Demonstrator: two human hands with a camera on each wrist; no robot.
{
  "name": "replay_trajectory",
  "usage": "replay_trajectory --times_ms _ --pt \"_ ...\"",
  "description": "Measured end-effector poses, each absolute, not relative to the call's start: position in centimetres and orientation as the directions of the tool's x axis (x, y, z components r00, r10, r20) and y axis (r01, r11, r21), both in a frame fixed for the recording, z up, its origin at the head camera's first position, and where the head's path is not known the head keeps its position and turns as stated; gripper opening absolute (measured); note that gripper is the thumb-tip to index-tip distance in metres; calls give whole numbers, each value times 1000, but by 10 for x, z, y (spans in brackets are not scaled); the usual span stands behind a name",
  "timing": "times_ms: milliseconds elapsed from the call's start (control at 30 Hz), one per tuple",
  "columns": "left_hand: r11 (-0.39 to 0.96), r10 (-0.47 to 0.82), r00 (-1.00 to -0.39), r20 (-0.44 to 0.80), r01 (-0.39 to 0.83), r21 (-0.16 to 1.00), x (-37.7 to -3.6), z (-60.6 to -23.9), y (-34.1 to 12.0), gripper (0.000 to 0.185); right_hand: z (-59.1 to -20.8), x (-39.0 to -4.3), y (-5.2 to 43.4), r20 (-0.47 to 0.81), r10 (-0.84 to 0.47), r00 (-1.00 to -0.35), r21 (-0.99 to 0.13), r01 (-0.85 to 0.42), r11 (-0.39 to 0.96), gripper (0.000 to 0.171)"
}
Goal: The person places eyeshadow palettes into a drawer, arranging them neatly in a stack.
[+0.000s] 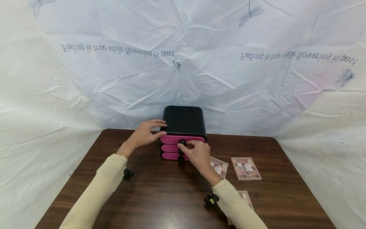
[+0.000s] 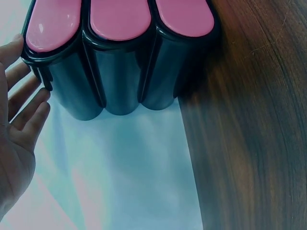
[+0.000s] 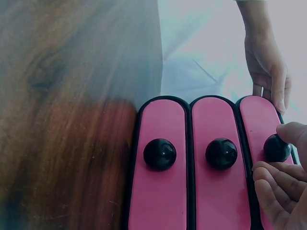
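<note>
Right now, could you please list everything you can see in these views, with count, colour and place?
Drawer unit: one, black, at the back middle of the table.
Drawers: three, pink fronts, stacked in the unit.
Knobs: three, black, one on each drawer front.
Palettes: three, pinkish, flat on the table to the right of the unit; one lies partly under the right sleeve.
Table: one, dark brown wood.
Backdrop sheet: one, white with grey lettering and dragonflies, behind and beside the table.
Wrist cameras: two, black, one on each wrist.
Sleeves: two, cream.
Left hand: fingers resting on the unit's top left edge.
Right hand: pinching the top drawer's knob.
</note>
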State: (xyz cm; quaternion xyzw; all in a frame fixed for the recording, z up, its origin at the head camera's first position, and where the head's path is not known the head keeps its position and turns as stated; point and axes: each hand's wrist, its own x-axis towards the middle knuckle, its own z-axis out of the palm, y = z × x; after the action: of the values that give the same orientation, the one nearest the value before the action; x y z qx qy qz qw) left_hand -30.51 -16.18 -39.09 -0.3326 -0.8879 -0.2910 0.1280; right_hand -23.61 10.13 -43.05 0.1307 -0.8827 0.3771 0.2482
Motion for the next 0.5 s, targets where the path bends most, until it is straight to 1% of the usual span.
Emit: replay_trajectory --times_ms 300,500 --pt "612 517 -750 412 661 435 -306 -391 -161 44 -431 -221 102 517 -22 -856 -628 -396 670 32" --pt "614 516 -754 407 657 438 -306 -390 -161 43 -430 -206 103 513 -25 -858 -636 -400 660 33"
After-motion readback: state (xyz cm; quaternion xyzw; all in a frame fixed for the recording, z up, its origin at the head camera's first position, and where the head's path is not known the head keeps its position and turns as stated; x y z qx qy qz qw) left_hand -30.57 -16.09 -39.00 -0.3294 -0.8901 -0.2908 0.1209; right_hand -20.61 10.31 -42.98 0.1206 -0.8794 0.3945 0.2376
